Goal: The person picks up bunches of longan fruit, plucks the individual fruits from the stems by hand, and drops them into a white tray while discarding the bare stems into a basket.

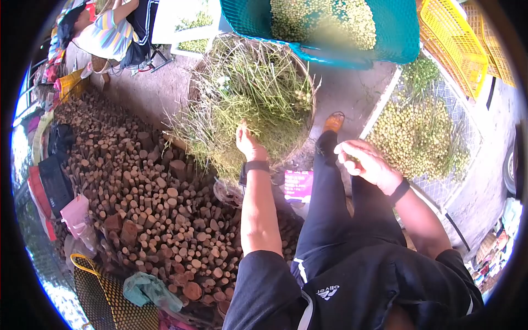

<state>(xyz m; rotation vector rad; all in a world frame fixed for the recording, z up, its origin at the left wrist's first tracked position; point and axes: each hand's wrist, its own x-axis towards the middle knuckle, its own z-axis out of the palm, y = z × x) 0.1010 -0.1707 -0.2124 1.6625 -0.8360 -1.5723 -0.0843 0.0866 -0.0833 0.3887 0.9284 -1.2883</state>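
Observation:
My left hand is at the near edge of a round basket heaped with thin green and dry stems. Its fingers point into the stems and look curled, but their tips are partly hidden. Over my thigh is my right hand, its fingers bent inward; whatever lies between them is too small to make out. Right of it, a mesh tray carries many small yellow-green round fruits with some stems. A teal basket at the top holds more of these fruits.
Stacked cut firewood fills the left side. Yellow crates stand at the upper right. Another person sits at the upper left near a white tray. A purple packet lies beside my leg. A black-and-yellow woven bag is at the lower left.

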